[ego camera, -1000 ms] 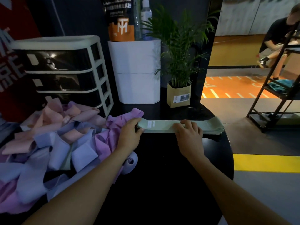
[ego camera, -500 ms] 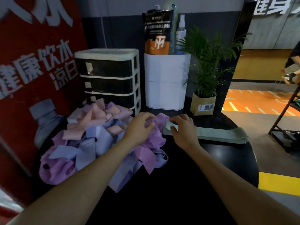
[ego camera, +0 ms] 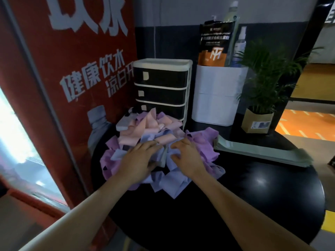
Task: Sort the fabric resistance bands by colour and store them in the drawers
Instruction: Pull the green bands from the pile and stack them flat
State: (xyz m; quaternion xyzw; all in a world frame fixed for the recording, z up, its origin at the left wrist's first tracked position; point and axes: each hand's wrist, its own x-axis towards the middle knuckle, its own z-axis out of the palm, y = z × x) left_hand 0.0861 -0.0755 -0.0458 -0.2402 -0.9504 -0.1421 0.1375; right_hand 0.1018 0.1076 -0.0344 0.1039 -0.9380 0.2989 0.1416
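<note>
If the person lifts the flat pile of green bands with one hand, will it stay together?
Probably not. The green bands look like thin soft fabric, so the ends would likely droop. They lie loosely stacked on the black table, so layers may slide apart. They seem light.

Tangled pink, purple, blue bands (ego camera: 154, 134) heaped before closed drawers (ego camera: 161, 87).

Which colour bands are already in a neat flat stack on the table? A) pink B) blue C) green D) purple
C: the green bands lie flat in a tidy stack to the right, while pink, purple and blue ones sit jumbled in the pile under both hands.
</note>
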